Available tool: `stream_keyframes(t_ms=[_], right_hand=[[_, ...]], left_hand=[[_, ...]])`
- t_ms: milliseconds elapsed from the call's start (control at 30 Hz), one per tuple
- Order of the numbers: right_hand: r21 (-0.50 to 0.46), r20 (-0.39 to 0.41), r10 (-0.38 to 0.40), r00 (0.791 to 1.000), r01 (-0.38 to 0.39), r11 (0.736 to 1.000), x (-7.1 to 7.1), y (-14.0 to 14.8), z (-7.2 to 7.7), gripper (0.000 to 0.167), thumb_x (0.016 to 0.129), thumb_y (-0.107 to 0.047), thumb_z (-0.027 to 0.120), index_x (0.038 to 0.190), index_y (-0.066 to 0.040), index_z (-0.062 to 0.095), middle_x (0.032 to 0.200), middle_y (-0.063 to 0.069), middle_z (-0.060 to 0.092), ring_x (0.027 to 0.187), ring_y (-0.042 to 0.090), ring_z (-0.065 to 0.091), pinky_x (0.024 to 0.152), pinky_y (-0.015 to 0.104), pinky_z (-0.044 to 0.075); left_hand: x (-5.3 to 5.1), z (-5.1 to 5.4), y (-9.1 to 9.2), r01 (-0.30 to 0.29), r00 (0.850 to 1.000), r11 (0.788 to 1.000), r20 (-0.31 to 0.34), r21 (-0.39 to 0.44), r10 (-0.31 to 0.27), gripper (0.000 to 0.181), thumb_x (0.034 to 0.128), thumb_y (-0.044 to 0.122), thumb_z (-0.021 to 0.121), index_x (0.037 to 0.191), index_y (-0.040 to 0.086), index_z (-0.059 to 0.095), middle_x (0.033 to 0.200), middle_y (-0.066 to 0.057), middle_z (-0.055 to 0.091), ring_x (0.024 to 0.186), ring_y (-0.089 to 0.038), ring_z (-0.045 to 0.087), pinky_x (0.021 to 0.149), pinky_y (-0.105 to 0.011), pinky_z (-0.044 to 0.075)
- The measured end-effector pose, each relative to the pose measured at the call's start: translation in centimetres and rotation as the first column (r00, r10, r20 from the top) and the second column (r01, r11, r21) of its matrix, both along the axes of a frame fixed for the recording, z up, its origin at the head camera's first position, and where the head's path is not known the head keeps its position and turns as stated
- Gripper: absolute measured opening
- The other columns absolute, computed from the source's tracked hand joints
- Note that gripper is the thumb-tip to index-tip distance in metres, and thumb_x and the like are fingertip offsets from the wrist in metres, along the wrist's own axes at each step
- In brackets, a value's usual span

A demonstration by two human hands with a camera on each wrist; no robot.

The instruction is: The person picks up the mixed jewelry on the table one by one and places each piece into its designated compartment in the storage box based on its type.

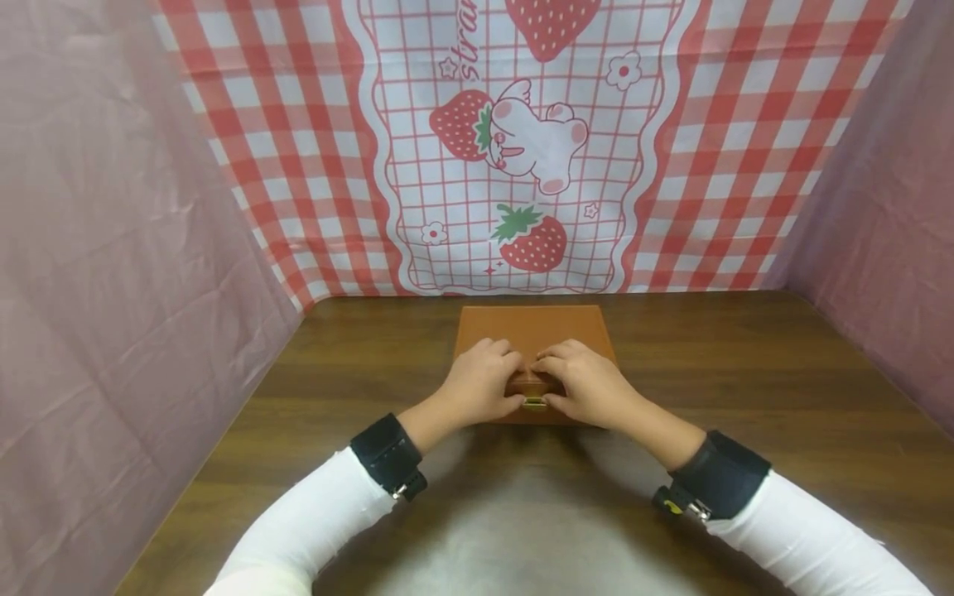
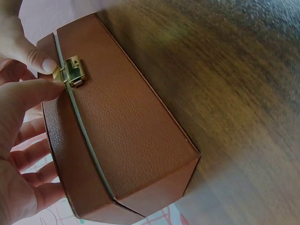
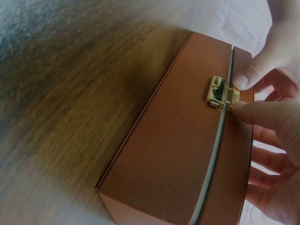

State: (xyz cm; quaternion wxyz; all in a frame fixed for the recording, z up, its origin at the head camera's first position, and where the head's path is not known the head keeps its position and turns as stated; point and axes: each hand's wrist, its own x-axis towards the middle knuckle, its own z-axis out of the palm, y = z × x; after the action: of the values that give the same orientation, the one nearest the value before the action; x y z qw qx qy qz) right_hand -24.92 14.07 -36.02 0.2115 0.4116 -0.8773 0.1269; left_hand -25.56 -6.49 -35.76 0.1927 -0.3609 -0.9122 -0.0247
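A brown leather-look box sits on the table, its lid down and a thin pale line along the seam in both wrist views. At the middle of its front is a gold clasp. My left hand grips the lid's front, its thumb at the upper part of the clasp and its fingers bent over the top. From the other side my right hand holds the lid likewise, its thumb touching the gold plate above the seam. The two thumbs are close together. The box's contents are hidden.
The dark wooden table spreads around the box. Behind it hangs a red-and-white checked cloth with strawberry prints. Pinkish drapes flank both sides.
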Motion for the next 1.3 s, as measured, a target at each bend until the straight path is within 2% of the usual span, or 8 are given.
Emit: stream_keyframes(t_ms=[367,700,967,1033,1133,1233,1300], right_hand=[[0.034,-0.033,-0.037,0.999,0.038,0.999,-0.1,-0.4,-0.3,0.037,0.068,-0.011,0.086,0.1,-0.001,0.071,0.106,0.014,0.066,0.101,0.03,0.058,0.08,0.043,0.055],[0.054,-0.029,-0.08,0.996,0.081,0.995,0.0,-0.9,-0.5,0.033,0.067,-0.011,0.087,0.094,-0.006,0.07,0.104,0.01,0.065,0.098,0.028,0.057,0.073,0.042,0.056],[0.053,-0.031,-0.069,0.997,0.07,0.996,0.0,-0.7,-0.5,0.033,0.067,-0.011,0.087,0.094,-0.006,0.069,0.102,0.01,0.064,0.095,0.028,0.057,0.071,0.041,0.056],[0.064,-0.02,-0.069,0.997,0.07,0.995,0.0,-0.6,-0.4,0.033,0.067,-0.012,0.087,0.093,-0.007,0.069,0.101,0.008,0.064,0.093,0.027,0.057,0.068,0.039,0.055],[0.097,0.02,-0.068,0.998,0.065,0.993,-0.1,-0.4,0.1,0.034,0.068,-0.016,0.088,0.096,-0.008,0.07,0.103,0.007,0.065,0.095,0.026,0.057,0.068,0.039,0.055],[0.122,0.084,-0.072,0.994,0.062,0.991,0.1,-0.1,0.8,0.039,0.068,-0.02,0.088,0.101,-0.008,0.072,0.109,0.006,0.066,0.102,0.027,0.059,0.073,0.042,0.055],[0.127,0.114,-0.076,0.991,0.062,0.99,0.3,0.3,1.4,0.042,0.068,-0.021,0.089,0.105,-0.009,0.073,0.112,0.005,0.067,0.104,0.027,0.06,0.075,0.043,0.055]], left_hand=[[0.1,-0.2,0.2,-0.009,0.999,0.999,-0.031,-0.035,0.008,0.032,0.0743,0.04,0.08,0.091,0.015,0.066,0.088,0.001,0.057,0.079,-0.018,0.053,0.064,-0.029,0.046],[0.1,0.0,0.2,-0.03,0.999,0.998,-0.024,-0.06,0.028,0.032,0.0732,0.041,0.083,0.088,0.017,0.067,0.086,0.002,0.056,0.078,-0.017,0.052,0.068,-0.029,0.044],[-0.1,0.0,0.3,-0.025,1.0,0.997,-0.01,-0.069,0.025,0.032,0.0739,0.041,0.083,0.089,0.017,0.067,0.087,0.002,0.057,0.079,-0.017,0.053,0.071,-0.029,0.044],[-0.3,0.2,0.3,-0.012,1.0,0.998,0.027,-0.064,0.014,0.032,0.0734,0.04,0.084,0.09,0.017,0.068,0.086,0.003,0.056,0.08,-0.016,0.052,0.071,-0.028,0.043],[-0.8,0.7,0.0,0.029,0.991,0.998,0.129,-0.047,-0.023,0.035,0.0722,0.038,0.085,0.096,0.018,0.071,0.088,0.004,0.058,0.082,-0.014,0.052,0.074,-0.029,0.043],[-1.2,1.4,-0.8,0.092,0.966,0.996,0.243,0.004,-0.09,0.04,0.0711,0.031,0.087,0.104,0.014,0.073,0.094,0.004,0.065,0.087,-0.014,0.056,0.081,-0.03,0.045],[-1.3,1.8,-1.4,0.116,0.948,0.993,0.295,0.035,-0.121,0.042,0.0712,0.027,0.087,0.107,0.012,0.073,0.099,0.002,0.068,0.094,-0.015,0.059,0.086,-0.031,0.047]])
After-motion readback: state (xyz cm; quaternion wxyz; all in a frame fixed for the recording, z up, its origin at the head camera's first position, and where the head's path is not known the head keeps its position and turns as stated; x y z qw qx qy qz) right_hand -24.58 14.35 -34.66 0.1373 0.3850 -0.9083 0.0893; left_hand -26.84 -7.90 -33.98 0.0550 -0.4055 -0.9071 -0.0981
